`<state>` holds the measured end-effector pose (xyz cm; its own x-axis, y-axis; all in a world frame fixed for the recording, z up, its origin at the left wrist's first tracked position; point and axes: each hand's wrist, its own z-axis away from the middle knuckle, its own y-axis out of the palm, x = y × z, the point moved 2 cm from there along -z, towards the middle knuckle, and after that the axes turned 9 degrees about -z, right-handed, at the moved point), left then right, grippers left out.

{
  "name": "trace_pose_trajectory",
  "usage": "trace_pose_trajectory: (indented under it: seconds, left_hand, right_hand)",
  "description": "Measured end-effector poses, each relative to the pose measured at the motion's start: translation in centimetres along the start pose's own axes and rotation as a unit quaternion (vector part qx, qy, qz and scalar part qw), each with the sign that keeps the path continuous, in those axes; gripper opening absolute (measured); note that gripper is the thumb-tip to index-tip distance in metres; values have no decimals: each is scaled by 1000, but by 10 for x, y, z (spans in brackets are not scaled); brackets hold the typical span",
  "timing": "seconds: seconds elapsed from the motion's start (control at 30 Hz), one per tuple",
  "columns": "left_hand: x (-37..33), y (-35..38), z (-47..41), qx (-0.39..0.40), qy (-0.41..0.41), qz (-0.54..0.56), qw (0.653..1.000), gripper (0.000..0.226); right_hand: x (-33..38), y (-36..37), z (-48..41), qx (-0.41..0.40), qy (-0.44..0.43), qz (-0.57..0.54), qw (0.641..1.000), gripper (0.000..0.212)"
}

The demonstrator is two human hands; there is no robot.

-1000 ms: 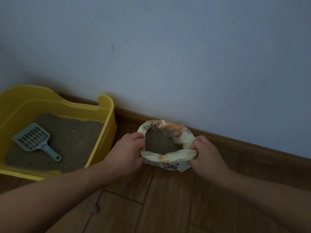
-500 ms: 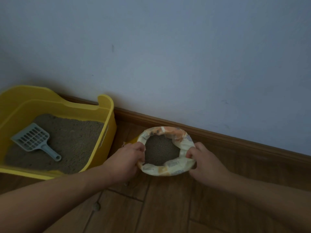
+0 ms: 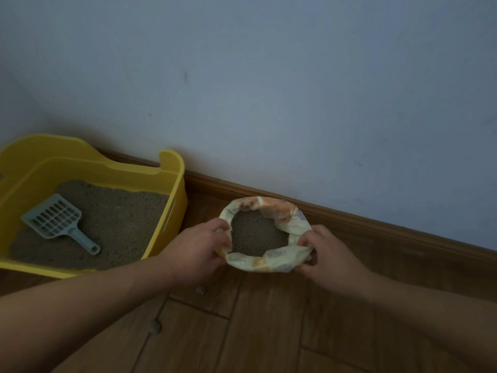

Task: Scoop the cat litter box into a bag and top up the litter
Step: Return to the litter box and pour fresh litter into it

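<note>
Yellow litter box (image 3: 176, 184): on the wooden floor (image 3: 269, 324) at its far-left edge, against the wall (image 3: 269, 90); holds grey-brown litter (image 3: 123, 222).
Scoop (image 3: 57, 219): grey-blue, slotted, lying on the litter inside the box.
Litter bag (image 3: 269, 262): upright just right of the box, near the skirting board (image 3: 390, 227); top rolled down, more litter showing inside.
Left hand (image 3: 199, 246): grasping the bag's left rim.
Right hand (image 3: 325, 254): pinching the bag's right rim.

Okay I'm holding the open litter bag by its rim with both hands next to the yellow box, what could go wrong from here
1. The bag looks soft and is gripped only at its rolled rim by the left hand and right hand; lifted that way it may sag and spill.
2. The scoop lies inside the litter box; pouring now could bury it.
</note>
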<state>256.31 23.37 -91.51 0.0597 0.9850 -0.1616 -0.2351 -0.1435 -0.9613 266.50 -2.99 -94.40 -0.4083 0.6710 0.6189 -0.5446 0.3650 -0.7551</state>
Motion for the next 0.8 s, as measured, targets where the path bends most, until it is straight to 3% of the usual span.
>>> trace_pose_trajectory:
  seconds: [0.43, 0.8]
  left_hand:
    - [-2, -14, 8, -30, -18, -7, 999, 42]
    - [-3, -49, 34, -84, -43, 1, 996, 52]
  right_hand:
    - [11, -19, 14, -17, -3, -7, 1000, 33]
    - [65, -34, 9, -32, -68, -6, 997, 32]
